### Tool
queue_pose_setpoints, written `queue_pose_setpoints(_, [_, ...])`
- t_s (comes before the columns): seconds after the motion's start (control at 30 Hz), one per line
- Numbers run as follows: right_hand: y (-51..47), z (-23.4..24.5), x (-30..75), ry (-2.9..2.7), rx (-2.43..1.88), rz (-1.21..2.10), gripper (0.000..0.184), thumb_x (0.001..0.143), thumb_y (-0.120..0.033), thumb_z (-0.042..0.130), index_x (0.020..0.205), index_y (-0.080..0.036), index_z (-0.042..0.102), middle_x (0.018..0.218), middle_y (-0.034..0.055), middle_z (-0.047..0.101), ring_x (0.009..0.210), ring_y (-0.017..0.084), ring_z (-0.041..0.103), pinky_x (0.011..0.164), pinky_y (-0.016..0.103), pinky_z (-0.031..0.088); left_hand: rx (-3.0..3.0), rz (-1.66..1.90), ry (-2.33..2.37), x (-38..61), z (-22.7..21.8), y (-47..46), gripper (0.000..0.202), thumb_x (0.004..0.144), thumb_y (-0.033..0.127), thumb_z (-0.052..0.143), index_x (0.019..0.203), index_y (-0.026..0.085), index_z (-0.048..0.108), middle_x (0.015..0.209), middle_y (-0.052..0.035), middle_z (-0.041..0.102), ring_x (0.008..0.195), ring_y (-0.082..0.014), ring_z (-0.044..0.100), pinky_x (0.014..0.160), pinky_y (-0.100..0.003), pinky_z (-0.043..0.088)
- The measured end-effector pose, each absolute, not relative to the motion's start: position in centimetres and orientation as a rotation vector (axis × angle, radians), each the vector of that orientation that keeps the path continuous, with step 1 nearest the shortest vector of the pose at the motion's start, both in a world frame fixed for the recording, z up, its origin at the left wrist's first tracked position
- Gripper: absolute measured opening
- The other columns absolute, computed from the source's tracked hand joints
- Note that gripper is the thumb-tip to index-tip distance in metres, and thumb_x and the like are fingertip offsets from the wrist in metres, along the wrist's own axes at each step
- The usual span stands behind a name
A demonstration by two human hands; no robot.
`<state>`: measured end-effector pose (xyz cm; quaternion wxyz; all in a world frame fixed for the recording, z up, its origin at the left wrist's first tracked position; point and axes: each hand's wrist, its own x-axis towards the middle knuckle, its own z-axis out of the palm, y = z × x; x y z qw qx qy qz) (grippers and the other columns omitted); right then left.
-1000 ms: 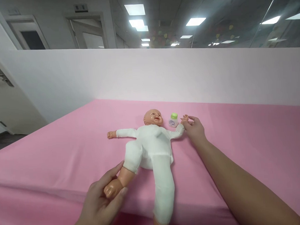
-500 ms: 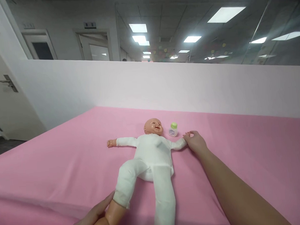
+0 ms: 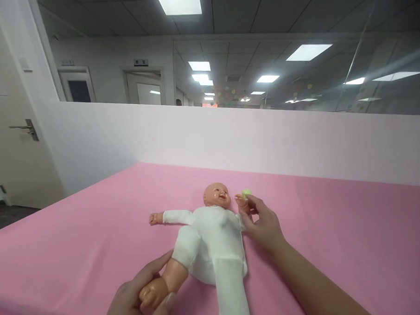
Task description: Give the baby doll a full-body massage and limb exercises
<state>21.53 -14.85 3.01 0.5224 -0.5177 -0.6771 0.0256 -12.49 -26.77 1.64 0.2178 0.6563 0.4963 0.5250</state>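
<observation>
A baby doll with a white cloth body lies on its back, its head toward the far wall. My left hand is wrapped round the doll's lower leg and foot at the left, with that knee bent and raised. At the right, my right hand grips the doll's forearm near its small hand, and that arm is bent up beside the doll's head. Just behind my right fingers shows the light green cap of a small bottle, whose body is hidden. The doll's other arm stretches out to the left, and its other leg lies straight toward me.
A pink sheet with shallow folds covers the surface under the doll. A white low wall with glass above it runs along the back. To the left stands a door with a metal handle.
My right hand has drawn the doll's arm inward toward its head, now covering most of the bottle. My left hand has pushed the doll's leg up and toward its body. The view has tilted upward.
</observation>
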Motion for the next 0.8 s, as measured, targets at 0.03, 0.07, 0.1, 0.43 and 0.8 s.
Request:
queue_pose_setpoints(0.03, [-15.0, 2.9, 21.2, -1.665, -1.235, 0.050, 0.044, 0.093, -0.040, 0.065, 0.136, -0.032, 0.060, 0.118, 0.0064, 0.073, 0.097, 0.028, 0.071, 0.079, 0.046, 0.064, 1.849, 1.428, 1.348, -12.2, 1.9, -26.3, 0.048, 0.077, 0.047, 0.074, 0.123, 0.032, 0.076, 0.076, -0.0012, 0.074, 0.071, -0.0241, 0.073, 0.062, -0.027, 0.062])
queue_pose_setpoints(0.07, [-15.1, 2.9, 20.9, -1.706, -1.229, 0.035, 0.041, 0.094, -0.039, 0.064, 0.134, -0.033, 0.061, 0.117, 0.0063, 0.073, 0.096, 0.029, 0.071, 0.078, 0.047, 0.064, 1.864, 1.414, 1.324, -11.8, 2.2, -25.9, 0.048, 0.080, 0.047, 0.073, 0.124, 0.030, 0.075, 0.076, -0.0012, 0.074, 0.070, -0.0226, 0.072, 0.063, -0.026, 0.061])
queue_pose_setpoints(0.1, [-15.1, 2.9, 20.7, -1.745, -1.221, 0.016, 0.039, 0.094, -0.038, 0.064, 0.133, -0.033, 0.062, 0.116, 0.0059, 0.073, 0.096, 0.030, 0.071, 0.079, 0.048, 0.063, 1.860, 1.410, 1.308, -11.3, 2.5, -25.6, 0.047, 0.082, 0.047, 0.071, 0.124, 0.028, 0.074, 0.074, -0.0008, 0.072, 0.071, -0.0220, 0.072, 0.065, -0.026, 0.061])
queue_pose_setpoints(0.43, [-15.1, 2.8, 18.3, -2.012, -1.095, -0.039, 0.028, 0.093, -0.017, 0.064, 0.116, -0.031, 0.069, 0.104, 0.0005, 0.076, 0.095, 0.026, 0.068, 0.087, 0.046, 0.055, 1.697, 1.343, 1.236, -7.9, 4.5, -24.2, 0.051, 0.083, 0.053, 0.067, 0.125, 0.024, 0.071, 0.079, -0.0013, 0.071, 0.086, -0.0252, 0.071, 0.073, -0.029, 0.059])
queue_pose_setpoints(0.8, [-15.2, 2.4, 18.1, -2.170, -0.982, -0.042, 0.033, 0.090, -0.009, 0.065, 0.113, -0.031, 0.074, 0.119, -0.0014, 0.076, 0.112, 0.024, 0.064, 0.103, 0.044, 0.048, 1.673, 1.093, 1.122, -5.4, 6.4, -21.1, 0.047, 0.091, 0.047, 0.063, 0.128, 0.018, 0.069, 0.094, -0.0057, 0.075, 0.094, -0.0272, 0.072, 0.079, -0.033, 0.057])
